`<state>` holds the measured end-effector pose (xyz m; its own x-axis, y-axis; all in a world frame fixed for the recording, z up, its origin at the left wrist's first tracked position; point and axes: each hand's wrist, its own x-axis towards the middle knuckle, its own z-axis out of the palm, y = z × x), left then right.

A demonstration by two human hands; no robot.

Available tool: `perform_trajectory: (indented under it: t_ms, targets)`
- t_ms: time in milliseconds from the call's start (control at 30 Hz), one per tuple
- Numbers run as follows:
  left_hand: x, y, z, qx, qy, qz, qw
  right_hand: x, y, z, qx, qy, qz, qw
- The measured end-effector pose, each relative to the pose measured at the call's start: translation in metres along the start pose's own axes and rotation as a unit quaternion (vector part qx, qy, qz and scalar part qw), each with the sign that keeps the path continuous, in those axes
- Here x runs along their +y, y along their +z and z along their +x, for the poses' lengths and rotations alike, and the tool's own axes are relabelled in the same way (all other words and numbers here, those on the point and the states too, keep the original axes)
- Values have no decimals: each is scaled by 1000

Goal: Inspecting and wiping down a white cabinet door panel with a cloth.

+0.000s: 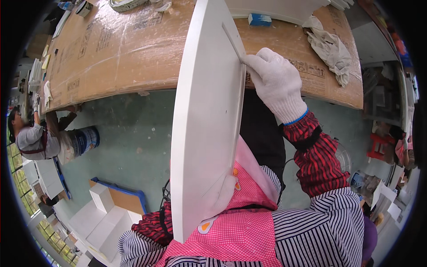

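A white cabinet door panel [207, 115] with a recessed face stands on edge in front of me, running from my apron out over the table. My right hand [275, 80], in a white knit glove, has its fingers curled, and its tips touch the panel's right side at the recess border. Whatever those fingers may pinch is hidden. Low on the panel, my left hand [226, 193], also gloved in white, grips the near end. The panel covers part of that hand and its forearm.
A cardboard-covered table [120, 49] spans the far side. On it lie a blue-and-white block [259, 19], a crumpled cloth [329, 49] and an open tub [83, 8]. A co-worker [38, 135] is at the left, near a blue bucket [86, 139]. White boxes [104, 222] stand lower left.
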<state>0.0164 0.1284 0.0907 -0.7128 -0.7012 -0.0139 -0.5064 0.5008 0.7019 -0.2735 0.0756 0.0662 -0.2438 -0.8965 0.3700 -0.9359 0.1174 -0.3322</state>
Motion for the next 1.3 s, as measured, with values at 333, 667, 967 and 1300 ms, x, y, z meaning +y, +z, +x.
perform_trajectory:
  t_ms: [333,667,967,1300]
  targets:
    - [2,2,18,3,66,74,995,3,-5,1,-58,-53,-60,995]
    - [-15,16,3,76,69,44,994,6,-20,-14,-127,13,126,984]
    - [-6,7,20,80,131,13,988,6,-5,6,-56,-19,-16,998]
    - [-21,33,-4,75,24,13,997,2,-24,1,-155,-1,38,987]
